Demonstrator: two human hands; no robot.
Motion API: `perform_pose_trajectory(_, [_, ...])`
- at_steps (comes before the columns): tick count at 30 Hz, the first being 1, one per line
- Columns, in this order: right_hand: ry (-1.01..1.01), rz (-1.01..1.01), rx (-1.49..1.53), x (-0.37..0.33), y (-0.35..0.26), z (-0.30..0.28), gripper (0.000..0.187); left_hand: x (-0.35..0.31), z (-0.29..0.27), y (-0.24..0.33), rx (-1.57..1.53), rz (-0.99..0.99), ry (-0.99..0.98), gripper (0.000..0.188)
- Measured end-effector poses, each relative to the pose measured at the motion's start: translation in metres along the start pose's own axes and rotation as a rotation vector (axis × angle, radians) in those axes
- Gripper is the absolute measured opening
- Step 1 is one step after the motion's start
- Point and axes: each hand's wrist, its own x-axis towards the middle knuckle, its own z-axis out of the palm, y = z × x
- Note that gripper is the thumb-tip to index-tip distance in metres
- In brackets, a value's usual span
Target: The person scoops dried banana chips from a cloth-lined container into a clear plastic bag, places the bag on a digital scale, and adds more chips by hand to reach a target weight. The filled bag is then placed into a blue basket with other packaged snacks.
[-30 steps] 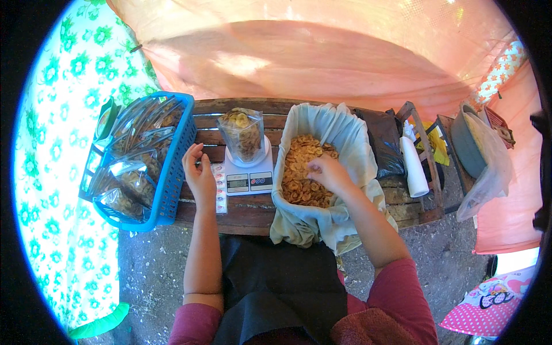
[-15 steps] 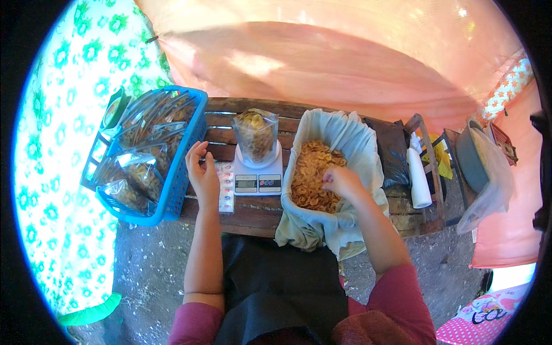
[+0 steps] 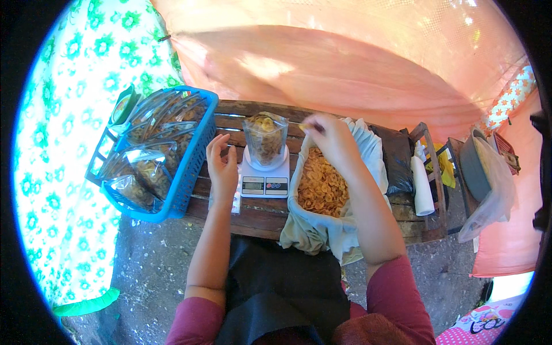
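Note:
A clear plastic bag (image 3: 266, 141) filled with banana chips stands upright, its mouth open, on a white digital kitchen scale (image 3: 265, 178). My right hand (image 3: 328, 135) is raised just right of the bag's top, pinching a yellowish chip (image 3: 303, 127) between thumb and fingers. Left of the scale, my left hand (image 3: 222, 167) hovers with loosely curled fingers apart and nothing in them. More banana chips (image 3: 322, 187) fill a container lined with pale cloth (image 3: 368, 155), beneath my right forearm.
A blue plastic basket (image 3: 198, 141) holds several packed bags at the left of the slatted wooden table (image 3: 261, 221). Small packets or a printed sheet lie partly behind my left hand. On the right are a black plastic bag (image 3: 397, 158), a white roll (image 3: 422, 187) and a grey basin (image 3: 478, 158).
My right hand has lifted out of the chips and moved up and left towards the bag, holding a chip. My left hand stays beside the scale; the whole view has shifted slightly.

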Motion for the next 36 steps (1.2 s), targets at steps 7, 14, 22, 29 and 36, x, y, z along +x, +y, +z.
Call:
perform_pose_trajectory(7, [-0.046, -0.162, -0.087, 0.052, -0.036, 0.048, 0.018, 0.015, -0.010, 0.010, 0.055, 0.057, -0.056, 0.030])
perform_pose_trajectory(14, [0.008, 0.002, -0.047, 0.036, -0.017, 0.024, 0.019, 0.025, -0.016, -0.002, 0.073, 0.023, -0.115, 0.029])
perform_pose_trajectory(22, [0.212, -0.064, 0.051, 0.025, 0.006, 0.020, 0.026, 0.039, -0.009, -0.001, 0.139, 0.087, -0.177, 0.028])
perform_pose_trajectory(29, [0.046, -0.303, -0.151, 0.031, -0.036, 0.070, 0.032, 0.038, 0.003, 0.007, 0.123, 0.143, -0.152, 0.030])
perform_pose_trajectory(36, [0.018, -0.209, -0.434, 0.039, -0.039, 0.070, 0.029, 0.032, -0.002, 0.010, 0.112, 0.104, -0.166, 0.029])
